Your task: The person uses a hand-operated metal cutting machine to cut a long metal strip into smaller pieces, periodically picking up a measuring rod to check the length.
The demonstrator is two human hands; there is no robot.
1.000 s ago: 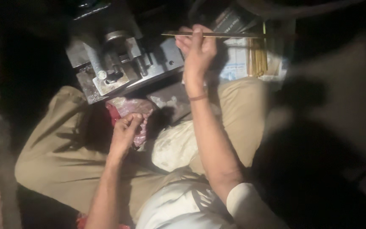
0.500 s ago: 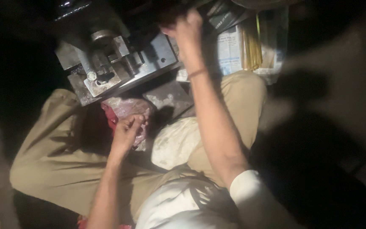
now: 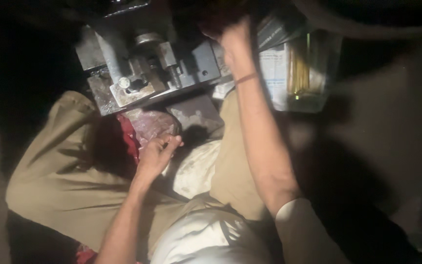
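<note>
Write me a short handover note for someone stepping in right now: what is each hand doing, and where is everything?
Left hand: resting in the lap, fingers in a pinkish plastic bag; grip unclear.
Right hand: raised beside the metal press machine, blurred; whether it holds anything cannot be told.
Thin yellow sticks lie in a clear tray to the right of the machine.
A white cloth bundle sits in the lap beside the bag.
Done: nothing that can be judged from here.
Left: the tray holds many sticks.
</note>
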